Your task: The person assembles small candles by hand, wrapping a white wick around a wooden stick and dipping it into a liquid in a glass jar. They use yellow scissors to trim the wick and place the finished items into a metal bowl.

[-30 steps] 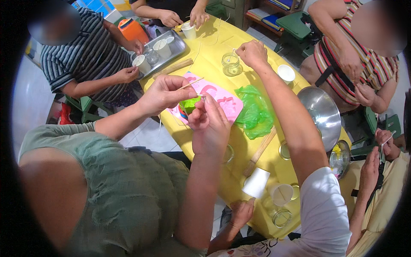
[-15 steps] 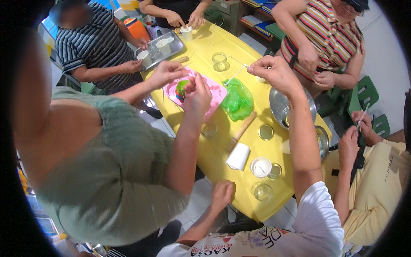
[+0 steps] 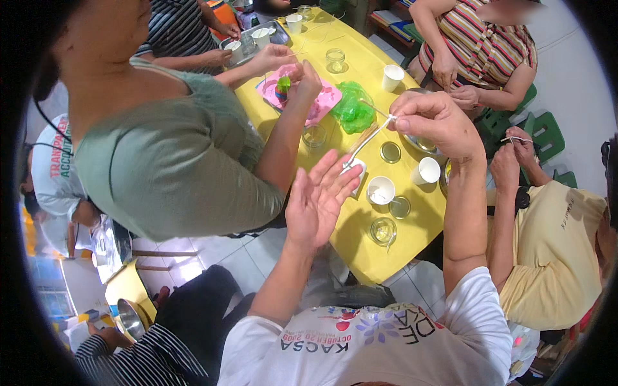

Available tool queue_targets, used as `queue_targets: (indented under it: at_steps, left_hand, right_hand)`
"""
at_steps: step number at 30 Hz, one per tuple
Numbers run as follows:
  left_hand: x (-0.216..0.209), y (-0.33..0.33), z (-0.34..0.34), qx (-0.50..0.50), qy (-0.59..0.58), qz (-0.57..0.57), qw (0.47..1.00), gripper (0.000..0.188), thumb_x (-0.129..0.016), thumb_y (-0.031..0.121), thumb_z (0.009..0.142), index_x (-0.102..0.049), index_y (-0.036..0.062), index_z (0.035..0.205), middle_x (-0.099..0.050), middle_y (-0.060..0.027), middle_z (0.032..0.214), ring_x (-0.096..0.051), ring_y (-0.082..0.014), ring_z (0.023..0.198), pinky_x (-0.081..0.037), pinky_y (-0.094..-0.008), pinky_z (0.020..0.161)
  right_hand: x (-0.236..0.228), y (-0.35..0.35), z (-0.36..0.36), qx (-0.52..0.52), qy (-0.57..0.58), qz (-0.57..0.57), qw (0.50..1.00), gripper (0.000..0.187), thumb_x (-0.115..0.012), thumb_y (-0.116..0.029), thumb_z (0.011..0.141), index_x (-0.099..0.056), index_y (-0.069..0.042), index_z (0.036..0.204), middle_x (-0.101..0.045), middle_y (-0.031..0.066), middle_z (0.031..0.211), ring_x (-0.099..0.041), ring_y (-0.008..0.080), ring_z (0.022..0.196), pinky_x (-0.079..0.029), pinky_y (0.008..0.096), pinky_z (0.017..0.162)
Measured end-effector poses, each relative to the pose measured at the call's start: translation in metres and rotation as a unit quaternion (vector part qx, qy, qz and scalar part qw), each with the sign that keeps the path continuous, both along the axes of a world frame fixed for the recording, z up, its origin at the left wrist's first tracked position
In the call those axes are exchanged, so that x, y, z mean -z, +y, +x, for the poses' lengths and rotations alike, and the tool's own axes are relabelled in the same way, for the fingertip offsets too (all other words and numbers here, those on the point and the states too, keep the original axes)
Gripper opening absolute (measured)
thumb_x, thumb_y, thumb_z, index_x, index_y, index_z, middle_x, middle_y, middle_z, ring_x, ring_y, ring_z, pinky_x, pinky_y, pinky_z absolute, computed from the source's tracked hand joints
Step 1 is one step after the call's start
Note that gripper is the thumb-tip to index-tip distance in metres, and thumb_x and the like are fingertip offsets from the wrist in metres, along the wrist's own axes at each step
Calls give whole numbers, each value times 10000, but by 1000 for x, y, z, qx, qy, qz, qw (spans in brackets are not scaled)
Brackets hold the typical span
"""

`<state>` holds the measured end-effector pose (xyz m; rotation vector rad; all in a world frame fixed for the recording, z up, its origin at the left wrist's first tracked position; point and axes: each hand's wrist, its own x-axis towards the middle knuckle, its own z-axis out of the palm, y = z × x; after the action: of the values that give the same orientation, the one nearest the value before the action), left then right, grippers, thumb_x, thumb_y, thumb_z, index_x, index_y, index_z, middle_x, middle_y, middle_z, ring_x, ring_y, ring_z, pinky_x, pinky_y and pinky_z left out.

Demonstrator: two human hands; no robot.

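Observation:
My right hand (image 3: 438,122) is raised over the yellow table (image 3: 360,267), thumb and fingers pinching a white string (image 3: 370,143) beside a thin stick. The string slants down and left toward my left hand (image 3: 322,199), which is open, palm up and fingers spread. Whether its lower end touches the fingers, I cannot tell. Below my hands stand a white paper cup (image 3: 381,190), a small glass jar (image 3: 383,231) with a pale strand over its rim, and a round jar lid (image 3: 390,152).
Close at left stands a person in a green top (image 3: 187,154), hands over a pink mould (image 3: 328,98). A green plastic bag (image 3: 351,106) and more paper cups (image 3: 393,77) are on the table. A person in yellow (image 3: 547,244) works at right; others stand around the far side.
My left hand has risen from near the table edge and opened below the string. My right hand has come lower and nearer with the string. The view has shifted.

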<state>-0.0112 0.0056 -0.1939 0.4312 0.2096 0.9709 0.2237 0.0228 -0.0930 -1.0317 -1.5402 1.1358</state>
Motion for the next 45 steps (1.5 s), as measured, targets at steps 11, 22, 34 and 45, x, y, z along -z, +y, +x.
queue_targets:
  at_steps: [11, 22, 34, 45]
  left_hand:
    - [-53, -9, -17, 75, -113, -3, 991, 733, -172, 525, 956, -266, -70, 1373, -287, -288, 1405, -276, -403, 1323, -232, -457, 1104]
    - [-55, -12, -27, 101, -197, 4, 975, 775, -170, 572, 940, -319, -76, 1339, -396, -300, 1326, -386, -410, 1256, -276, -476, 1080]
    - [-60, -18, -25, 132, -226, -2, 965, 863, -159, 645, 905, -386, -96, 1285, -496, -246, 1241, -487, -357, 1171, -329, -466, 1050]
    - [-57, -16, -12, 160, -233, 29, 959, 831, -198, 625, 911, -367, -82, 1313, -402, -279, 1337, -361, -388, 1280, -234, -480, 1097]
  right_hand:
    - [-17, -2, -28, -49, 5, -72, 996, 115, -675, -85, 790, -671, 15, 847, -631, 42, 815, -571, 90, 768, -438, 227, 695]
    - [-52, -20, -61, -103, -103, 52, 988, 91, -708, -76, 765, -683, -8, 820, -637, 43, 789, -568, 112, 754, -432, 244, 682]
    - [-77, -44, -76, -133, -188, 147, 962, 97, -706, -85, 745, -673, -25, 814, -630, 71, 772, -590, 171, 728, -444, 277, 655]
    - [-77, -49, -61, -109, -183, 125, 969, 98, -698, -77, 755, -671, -12, 823, -637, 75, 785, -591, 157, 743, -446, 264, 676]
